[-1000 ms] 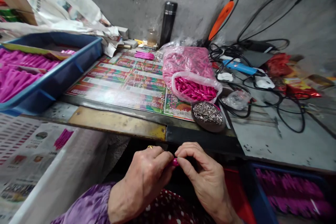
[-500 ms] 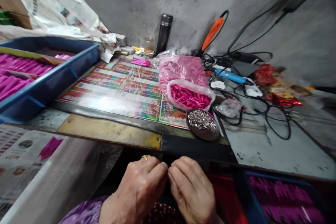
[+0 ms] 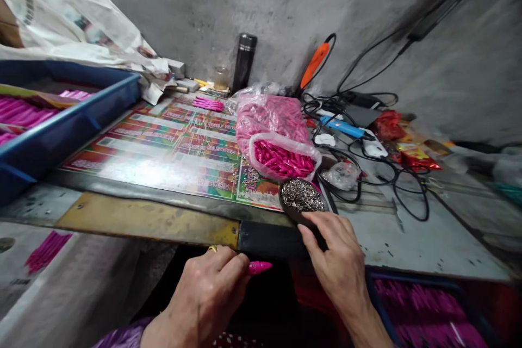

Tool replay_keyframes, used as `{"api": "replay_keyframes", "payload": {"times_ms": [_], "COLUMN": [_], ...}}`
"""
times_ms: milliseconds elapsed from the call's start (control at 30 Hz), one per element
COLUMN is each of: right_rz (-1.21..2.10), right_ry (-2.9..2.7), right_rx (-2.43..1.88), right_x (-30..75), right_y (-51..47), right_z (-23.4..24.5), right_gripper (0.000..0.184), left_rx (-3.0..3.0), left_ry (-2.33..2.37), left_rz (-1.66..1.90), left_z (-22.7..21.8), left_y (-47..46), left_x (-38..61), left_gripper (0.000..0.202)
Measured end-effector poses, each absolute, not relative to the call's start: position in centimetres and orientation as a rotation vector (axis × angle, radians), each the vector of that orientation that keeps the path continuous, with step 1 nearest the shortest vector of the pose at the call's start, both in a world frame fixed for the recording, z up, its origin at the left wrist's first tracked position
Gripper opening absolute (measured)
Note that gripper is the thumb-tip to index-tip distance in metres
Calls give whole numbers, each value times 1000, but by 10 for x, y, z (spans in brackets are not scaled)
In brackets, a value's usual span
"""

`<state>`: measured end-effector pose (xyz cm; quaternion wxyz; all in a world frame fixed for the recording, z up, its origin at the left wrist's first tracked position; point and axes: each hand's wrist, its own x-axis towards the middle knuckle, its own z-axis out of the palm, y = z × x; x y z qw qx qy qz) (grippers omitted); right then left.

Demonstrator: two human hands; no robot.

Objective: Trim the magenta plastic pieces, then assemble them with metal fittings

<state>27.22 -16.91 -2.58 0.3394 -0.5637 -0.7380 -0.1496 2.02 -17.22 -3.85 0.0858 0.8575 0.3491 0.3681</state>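
My left hand (image 3: pixel 206 293) is low at the table's front edge, with a ring on one finger. Its fingers pinch a glossy pink tapered piece (image 3: pixel 259 267), whose point sticks out to the right. My right hand (image 3: pixel 336 247) reaches forward onto the rim of a dark round dish (image 3: pixel 287 210) and touches it. The dish is heaped with small silver metal bits (image 3: pixel 302 196). Nothing shows in the right hand's fingers. Just behind the dish lies an open clear plastic bag of pink pieces (image 3: pixel 281 159).
A fuller pink bag (image 3: pixel 269 119) sits behind it on a printed sheet (image 3: pixel 163 152). Blue trays of pink pieces stand at the left (image 3: pixel 77 114) and lower right (image 3: pixel 420 304). Tangled black cables (image 3: pixel 391 174), a blue tool (image 3: pixel 342 128) and a black flask (image 3: pixel 243 62) lie further back.
My hands have parted. The right hand has moved forward from the left to the dish, and the pink piece now shows clearly in my left hand. The whole view has shifted left and down.
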Motion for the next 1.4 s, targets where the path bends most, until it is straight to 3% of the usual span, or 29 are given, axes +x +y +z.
{"api": "replay_keyframes", "payload": {"times_ms": [133, 267, 700, 1033, 1400], "right_rz": [-469, -541, -352, -179, 431], "right_ry": [-1976, -1994, -1887, -1825, -1787], "right_rx": [-1600, -1654, -1590, -1562, -1197], "right_x": [281, 279, 274, 271, 199], "right_y": [-157, -154, -155, -161, -210], "right_z": [-34, -37, -36, -29, -14], "right_gripper": [47, 55, 27, 17, 16], "left_rx": [2541, 2538, 2458, 2299, 2220], "left_ry": [1057, 1075, 1069, 1119, 1123], "left_rz": [1093, 1075, 986, 822, 766], "left_z": [-45, -48, -46, -38, -31], "left_y": [-171, -170, -174, -180, -186], "left_x": [16, 15, 15, 11, 13], "left_gripper": [21, 22, 16, 12, 12]}}
